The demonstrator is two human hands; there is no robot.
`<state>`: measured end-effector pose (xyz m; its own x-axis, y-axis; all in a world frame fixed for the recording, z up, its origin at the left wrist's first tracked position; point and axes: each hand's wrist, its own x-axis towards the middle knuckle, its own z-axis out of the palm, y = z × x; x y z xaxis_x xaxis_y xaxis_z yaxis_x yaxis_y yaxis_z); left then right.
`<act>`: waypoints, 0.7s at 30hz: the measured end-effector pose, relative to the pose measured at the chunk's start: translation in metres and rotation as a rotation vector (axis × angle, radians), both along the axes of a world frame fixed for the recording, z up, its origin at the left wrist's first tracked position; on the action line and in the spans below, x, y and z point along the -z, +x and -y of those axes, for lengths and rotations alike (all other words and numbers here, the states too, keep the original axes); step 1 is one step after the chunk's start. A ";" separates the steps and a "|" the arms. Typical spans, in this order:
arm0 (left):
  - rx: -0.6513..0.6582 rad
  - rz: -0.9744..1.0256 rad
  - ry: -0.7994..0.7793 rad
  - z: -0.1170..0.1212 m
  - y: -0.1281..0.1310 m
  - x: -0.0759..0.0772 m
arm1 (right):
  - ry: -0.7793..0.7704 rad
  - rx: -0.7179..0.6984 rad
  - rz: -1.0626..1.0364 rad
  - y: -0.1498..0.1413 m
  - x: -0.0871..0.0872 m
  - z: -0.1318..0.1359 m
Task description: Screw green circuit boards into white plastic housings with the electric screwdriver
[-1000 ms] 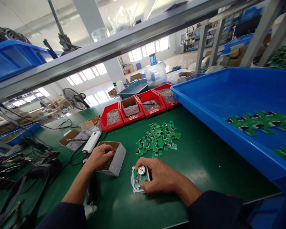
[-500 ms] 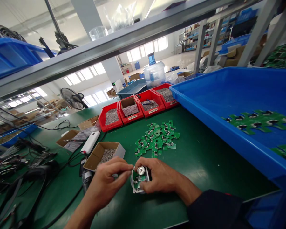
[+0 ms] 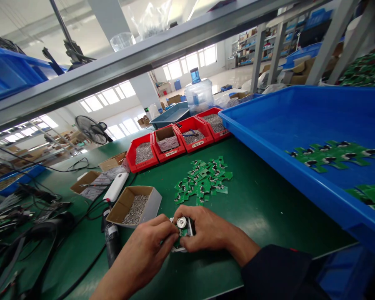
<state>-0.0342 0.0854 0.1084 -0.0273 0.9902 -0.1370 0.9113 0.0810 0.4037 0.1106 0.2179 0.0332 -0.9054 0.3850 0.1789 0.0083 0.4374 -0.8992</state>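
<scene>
Gripping the small housing [image 3: 190, 227] at its right edge, the right hand [image 3: 206, 229] was curled closed, with the thumb set on the near part and the fingers over the far part. The carton [image 3: 154, 208] was taken as the landmark. The housing was located to the right of the carton and closer to the viewer. A round metal part [image 3: 181, 222] and a green board [image 3: 183, 232] were seated inside the housing. The left hand [image 3: 146, 246] was positioned in front of the carton, its thumb and fingers brought together at the left side of the housing; whether a small part was pinched between them cannot be told.

Small metal pieces [image 3: 136, 210] were contained in the carton. A black cylindrical tool [image 3: 113, 243] was placed at the near left of the carton, and a white oblong object [image 3: 116, 187] was laid beyond its left side. Green circuit boards [image 3: 203, 179] were heaped to the right of the carton, on the green work surface [image 3: 253, 221]. Four red bins [image 3: 171, 156] were lined up in a row beyond the carton. Farther to the right of the carton, a large blue tray [image 3: 278, 183] was stationed, with joined green boards [image 3: 337, 156] held inside.
</scene>
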 end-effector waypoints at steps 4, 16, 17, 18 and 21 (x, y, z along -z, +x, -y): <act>0.047 -0.140 -0.017 -0.002 0.007 -0.003 | 0.010 0.006 -0.002 0.000 0.001 0.000; 0.069 -0.313 -0.134 -0.017 0.007 -0.014 | 0.027 0.009 -0.005 0.000 0.003 0.002; 0.083 -0.282 -0.123 -0.016 0.007 -0.014 | 0.027 0.006 -0.003 0.000 0.003 0.002; 0.098 -0.248 -0.114 -0.014 0.008 -0.014 | 0.027 0.004 -0.001 0.000 0.003 0.002; 0.131 -0.137 -0.106 -0.007 0.006 -0.021 | 0.021 0.001 0.012 0.000 0.002 0.001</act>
